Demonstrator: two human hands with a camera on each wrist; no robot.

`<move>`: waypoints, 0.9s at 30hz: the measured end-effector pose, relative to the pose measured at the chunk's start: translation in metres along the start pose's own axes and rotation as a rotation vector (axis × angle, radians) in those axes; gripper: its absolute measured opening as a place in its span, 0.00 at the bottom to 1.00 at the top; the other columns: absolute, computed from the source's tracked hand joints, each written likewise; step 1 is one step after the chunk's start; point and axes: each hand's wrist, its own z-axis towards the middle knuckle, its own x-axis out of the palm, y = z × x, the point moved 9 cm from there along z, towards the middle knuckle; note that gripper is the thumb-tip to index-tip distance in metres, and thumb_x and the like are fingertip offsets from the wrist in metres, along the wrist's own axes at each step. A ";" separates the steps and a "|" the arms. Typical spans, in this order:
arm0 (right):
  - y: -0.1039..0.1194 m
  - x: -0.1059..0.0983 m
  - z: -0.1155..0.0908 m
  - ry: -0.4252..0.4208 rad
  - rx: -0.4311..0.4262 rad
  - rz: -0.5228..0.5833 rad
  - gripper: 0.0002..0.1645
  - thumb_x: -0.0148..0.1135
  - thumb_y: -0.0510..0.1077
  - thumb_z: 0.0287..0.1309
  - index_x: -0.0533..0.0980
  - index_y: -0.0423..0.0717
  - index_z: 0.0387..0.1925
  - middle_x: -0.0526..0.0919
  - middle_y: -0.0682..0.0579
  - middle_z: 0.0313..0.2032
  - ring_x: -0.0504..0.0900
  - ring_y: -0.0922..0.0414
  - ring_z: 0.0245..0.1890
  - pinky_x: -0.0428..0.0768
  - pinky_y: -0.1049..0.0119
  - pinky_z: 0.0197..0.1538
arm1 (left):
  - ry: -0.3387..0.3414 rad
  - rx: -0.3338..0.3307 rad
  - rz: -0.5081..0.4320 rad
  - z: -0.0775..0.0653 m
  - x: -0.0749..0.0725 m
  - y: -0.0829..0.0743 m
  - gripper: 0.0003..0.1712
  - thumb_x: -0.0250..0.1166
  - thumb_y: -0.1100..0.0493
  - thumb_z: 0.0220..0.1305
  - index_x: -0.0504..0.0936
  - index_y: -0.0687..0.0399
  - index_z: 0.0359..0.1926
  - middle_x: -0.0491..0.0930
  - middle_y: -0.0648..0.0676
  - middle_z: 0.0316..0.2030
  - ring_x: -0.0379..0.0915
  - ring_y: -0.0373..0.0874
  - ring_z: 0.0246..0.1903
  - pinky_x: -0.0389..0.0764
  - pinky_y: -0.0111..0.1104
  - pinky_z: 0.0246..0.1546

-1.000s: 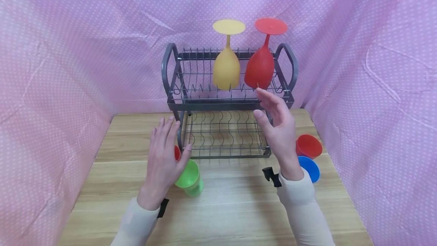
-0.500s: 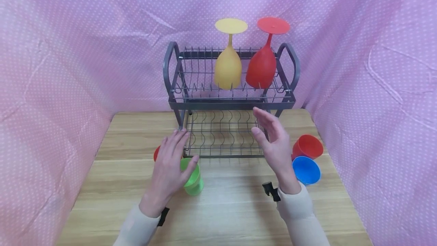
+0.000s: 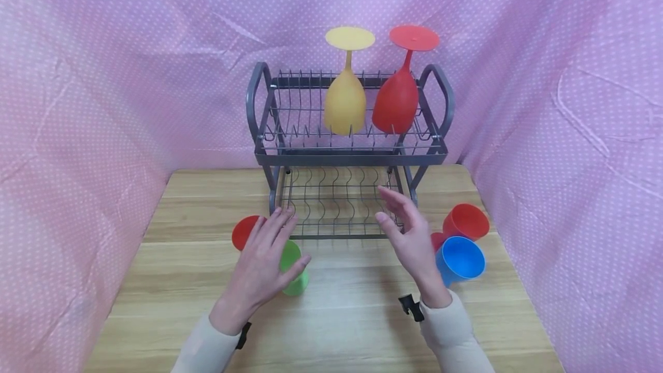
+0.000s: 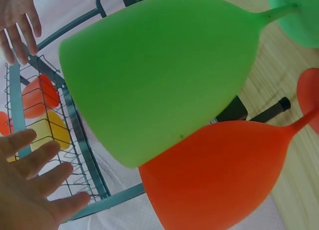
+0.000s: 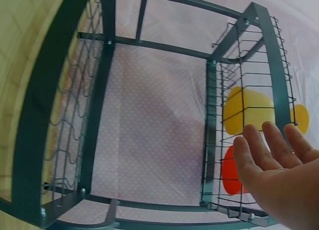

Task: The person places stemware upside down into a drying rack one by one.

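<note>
My left hand (image 3: 261, 272) hovers over a green goblet (image 3: 296, 281), fingers spread and holding nothing. In the left wrist view the green goblet (image 4: 164, 75) stands close beside a red goblet (image 4: 219, 175), both upright on the table. My right hand (image 3: 411, 240), also holding nothing, hangs in the air in front of the dish rack (image 3: 352, 160), its fingers loosely bent. On the rack's upper tier a yellow goblet (image 3: 345, 102) and a red goblet (image 3: 396, 102) stand upside down, the red one leaning slightly.
Right of my right hand, a blue goblet (image 3: 461, 259) and another red goblet (image 3: 467, 221) stand close together on the wooden table (image 3: 336, 315). The rack's wire lower tier (image 3: 336, 200) sits near the table's back. Pink dotted cloth (image 3: 181, 62) hangs around the table.
Both hands have drawn back toward the person, the right one away from the upper tier. More of the red goblet at left and the blue goblet at right now shows.
</note>
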 end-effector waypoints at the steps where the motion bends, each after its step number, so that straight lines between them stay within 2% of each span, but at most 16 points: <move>1: -0.002 0.001 -0.001 0.006 0.008 -0.002 0.30 0.65 0.37 0.69 0.72 0.47 0.70 0.76 0.51 0.69 0.74 0.56 0.69 0.71 0.71 0.68 | 0.014 0.006 0.006 -0.001 0.002 0.000 0.47 0.45 0.27 0.74 0.72 0.62 0.71 0.70 0.62 0.72 0.63 0.63 0.72 0.61 0.61 0.72; 4: -0.009 0.003 -0.004 0.025 0.026 -0.007 0.30 0.65 0.39 0.69 0.72 0.48 0.70 0.76 0.52 0.69 0.74 0.56 0.69 0.72 0.70 0.68 | 0.059 0.025 0.010 -0.003 0.005 -0.001 0.48 0.47 0.26 0.73 0.72 0.61 0.72 0.69 0.62 0.72 0.63 0.63 0.72 0.61 0.62 0.72; 8: -0.015 0.007 -0.007 0.047 0.048 -0.031 0.29 0.65 0.42 0.70 0.72 0.50 0.70 0.76 0.54 0.69 0.74 0.55 0.68 0.72 0.69 0.68 | 0.132 0.040 0.013 -0.006 0.010 0.000 0.47 0.62 0.30 0.66 0.71 0.58 0.73 0.69 0.61 0.72 0.63 0.62 0.72 0.61 0.63 0.71; 11: -0.020 0.009 -0.009 0.061 0.063 -0.053 0.29 0.66 0.44 0.70 0.73 0.52 0.70 0.76 0.54 0.68 0.75 0.55 0.68 0.73 0.71 0.67 | 0.175 0.059 0.021 -0.008 0.013 0.001 0.49 0.70 0.34 0.59 0.69 0.55 0.74 0.68 0.60 0.73 0.63 0.62 0.73 0.61 0.63 0.71; 16: -0.027 0.011 -0.011 0.079 0.076 -0.074 0.29 0.66 0.45 0.70 0.74 0.53 0.69 0.77 0.54 0.67 0.76 0.54 0.67 0.73 0.68 0.67 | 0.222 0.094 0.049 -0.012 0.016 0.001 0.51 0.71 0.32 0.58 0.69 0.54 0.75 0.68 0.60 0.73 0.64 0.62 0.72 0.61 0.63 0.71; 23: -0.036 0.012 -0.016 0.100 0.097 -0.118 0.28 0.66 0.47 0.70 0.74 0.52 0.69 0.78 0.52 0.67 0.76 0.51 0.67 0.73 0.46 0.69 | 0.337 0.102 0.086 -0.018 0.025 0.006 0.51 0.70 0.31 0.57 0.69 0.49 0.76 0.65 0.58 0.75 0.61 0.61 0.74 0.60 0.62 0.72; 27: -0.039 0.013 -0.018 0.109 0.095 -0.135 0.28 0.66 0.47 0.70 0.73 0.51 0.69 0.78 0.50 0.67 0.76 0.49 0.67 0.73 0.40 0.68 | 0.381 0.113 0.100 -0.021 0.028 0.009 0.51 0.70 0.30 0.58 0.68 0.48 0.76 0.63 0.57 0.76 0.59 0.61 0.74 0.60 0.62 0.72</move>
